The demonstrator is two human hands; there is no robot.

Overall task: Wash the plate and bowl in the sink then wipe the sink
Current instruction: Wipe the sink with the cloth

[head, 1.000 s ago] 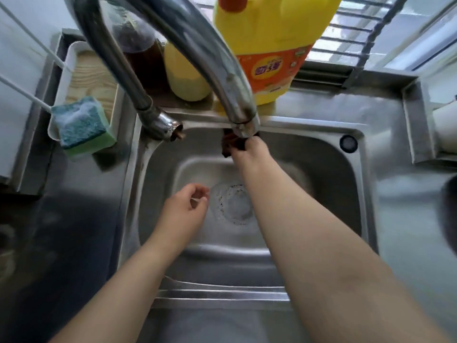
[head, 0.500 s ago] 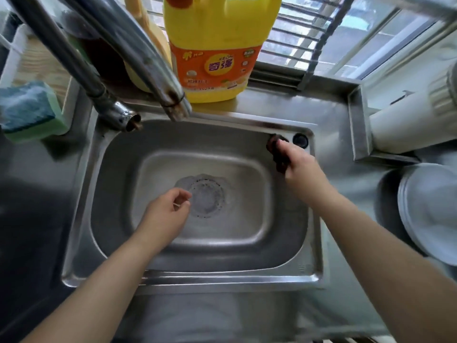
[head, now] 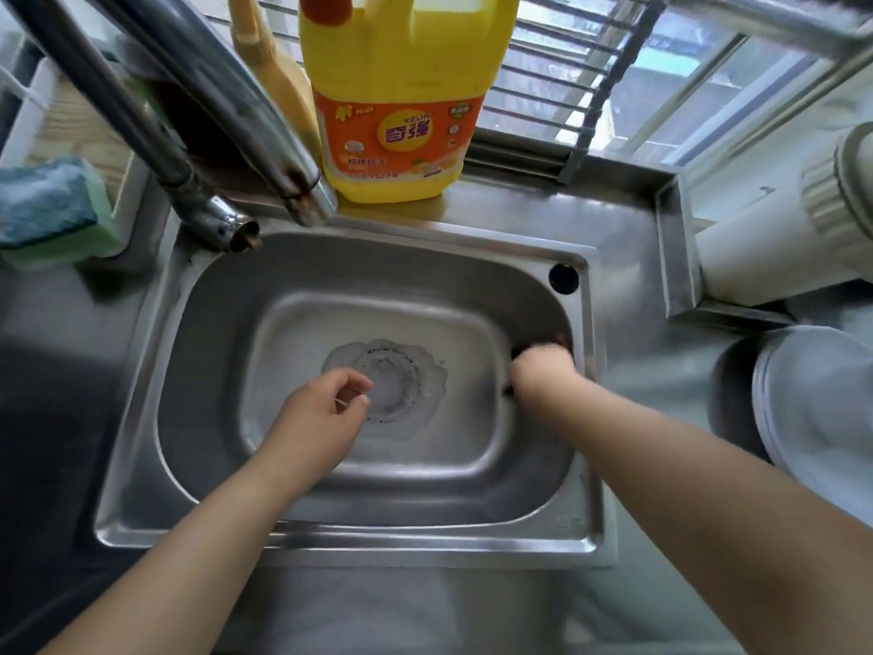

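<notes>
At the far left of the frame a blue-and-green sponge sits on the edge of a white tray beside the sink. Two steel faucet spouts slant down from the upper left, their ends hanging over the back rim of the sink. Behind them, at upper centre, a big yellow detergent jug with an orange label stands on the steel tabletop, a smaller yellow bottle tucked just beside it on the left.

The basin holds a shallow film of water around the drain strainer in the middle. The left hand hovers low over the basin just left of the drain, fingers loosely curled, thumb and forefinger tips near each other, holding nothing that I can see. Further right, the right hand is pressed against the right wall of the sink, fingers clamped on a dark cloth of which only a small reddish-dark edge shows past the knuckles.

A dark round hole sits in the sink's back right corner. At the right edge, a white plate lies on the tabletop outside the sink; the bowl I cannot make out. Above it lies a white cylinder.
</notes>
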